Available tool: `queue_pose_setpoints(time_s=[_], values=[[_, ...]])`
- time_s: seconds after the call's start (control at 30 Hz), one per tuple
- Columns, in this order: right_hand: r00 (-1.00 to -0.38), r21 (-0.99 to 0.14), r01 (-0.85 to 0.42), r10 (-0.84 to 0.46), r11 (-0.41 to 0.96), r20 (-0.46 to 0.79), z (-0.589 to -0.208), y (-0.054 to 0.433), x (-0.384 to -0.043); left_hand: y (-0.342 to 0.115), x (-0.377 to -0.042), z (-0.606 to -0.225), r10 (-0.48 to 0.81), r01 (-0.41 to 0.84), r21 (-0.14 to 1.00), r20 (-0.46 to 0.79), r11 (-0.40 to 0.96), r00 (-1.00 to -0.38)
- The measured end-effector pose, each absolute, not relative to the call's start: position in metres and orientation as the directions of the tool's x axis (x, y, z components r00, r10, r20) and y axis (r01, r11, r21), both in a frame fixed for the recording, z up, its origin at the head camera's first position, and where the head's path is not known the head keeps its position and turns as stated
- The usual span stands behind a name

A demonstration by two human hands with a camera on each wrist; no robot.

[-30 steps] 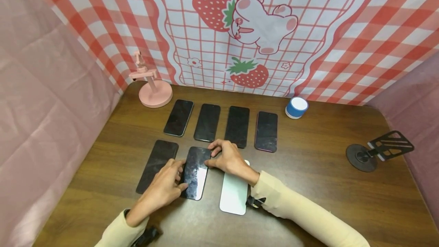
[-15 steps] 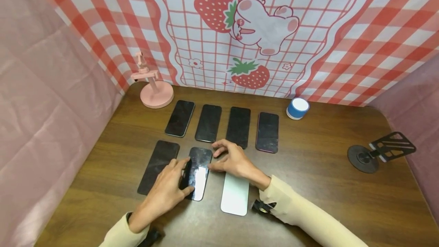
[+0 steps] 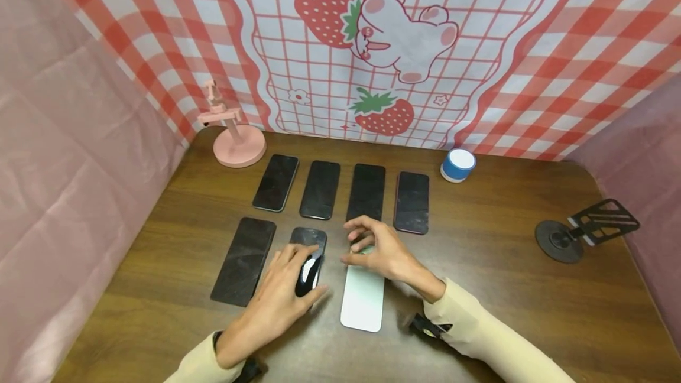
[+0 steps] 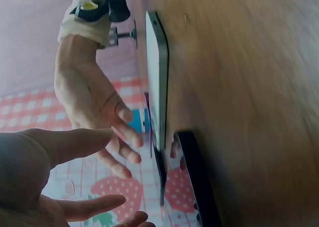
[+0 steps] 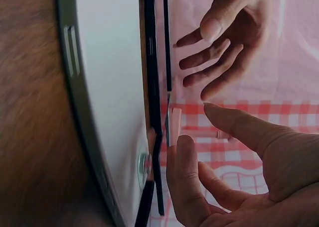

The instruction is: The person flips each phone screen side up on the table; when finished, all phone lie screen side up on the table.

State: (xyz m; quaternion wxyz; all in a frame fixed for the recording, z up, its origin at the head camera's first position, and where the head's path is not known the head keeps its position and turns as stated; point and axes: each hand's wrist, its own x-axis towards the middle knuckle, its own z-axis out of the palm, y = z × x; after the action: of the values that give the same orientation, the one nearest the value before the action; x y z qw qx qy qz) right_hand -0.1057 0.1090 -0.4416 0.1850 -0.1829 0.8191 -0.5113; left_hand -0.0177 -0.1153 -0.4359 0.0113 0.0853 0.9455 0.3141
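My left hand (image 3: 279,288) hovers over a dark phone (image 3: 310,235) in the middle of the front row, partly hiding it. Its fingers are loosely spread, and the left wrist view shows nothing between its thumb and fingers. To its right, my right hand (image 3: 387,253) is above the top end of a pale phone (image 3: 363,303) lying back side up. A camera lens (image 5: 144,162) shows on that phone in the right wrist view. The right fingers bend loosely around nothing. Another dark phone (image 3: 243,262) lies left of my left hand.
Behind the front row lie more dark phones (image 3: 276,183) (image 3: 320,190) (image 3: 366,192) (image 3: 412,203). A pink stand (image 3: 239,146) occupies the back left corner, a blue and white cylinder (image 3: 457,166) the back right. A black folding stand (image 3: 561,241) is at the far right of the wooden table.
My left hand has moved right, from the dark phone's left edge to above it. My right hand has drawn away from that phone's right edge, toward the right. The phones stay in place.
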Motion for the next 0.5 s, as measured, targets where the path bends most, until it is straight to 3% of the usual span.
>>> queue_pose_setpoints(time_s=[0.27,0.5], values=[[-0.891,-0.883,-0.12,-0.442,0.453,-0.106,-0.442,0.134,-0.104,-0.093,-0.009,-0.439,0.271,0.255,0.592,0.064,0.765,-0.961],[-0.909,-0.875,-0.131,-0.409,0.466,-0.082,-0.45,0.155,-0.102,-0.08,-0.008,-0.443,0.348,0.282,0.615,0.012,0.737,-0.937]])
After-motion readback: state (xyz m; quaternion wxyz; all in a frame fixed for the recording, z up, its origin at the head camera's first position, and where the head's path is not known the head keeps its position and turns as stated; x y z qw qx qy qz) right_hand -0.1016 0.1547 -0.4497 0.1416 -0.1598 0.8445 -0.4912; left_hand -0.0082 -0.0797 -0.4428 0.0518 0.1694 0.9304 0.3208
